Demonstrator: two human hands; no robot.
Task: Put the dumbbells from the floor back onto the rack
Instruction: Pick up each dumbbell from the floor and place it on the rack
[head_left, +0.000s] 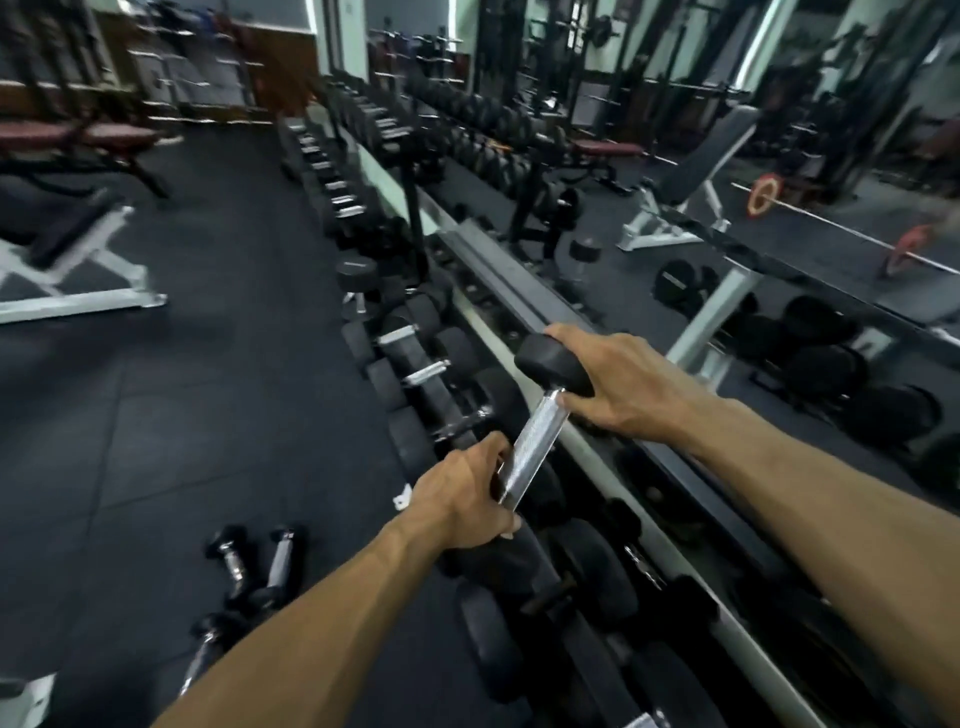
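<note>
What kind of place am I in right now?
A gym's free-weights area, most likely. A long dumbbell rack runs beside a wall mirror, adjustable benches stand on rubber flooring, and both hands hold a dumbbell, the left hand low, the right hand at the upper head.

A white-framed bench (78, 270) with a dark pad stands on the black rubber floor (208, 364) at the left. Farther back sits a red-padded bench (78, 137). In the mirror (779, 171) along the right show an incline bench (696, 171) and a barbell (841, 228) with red plates.
</note>
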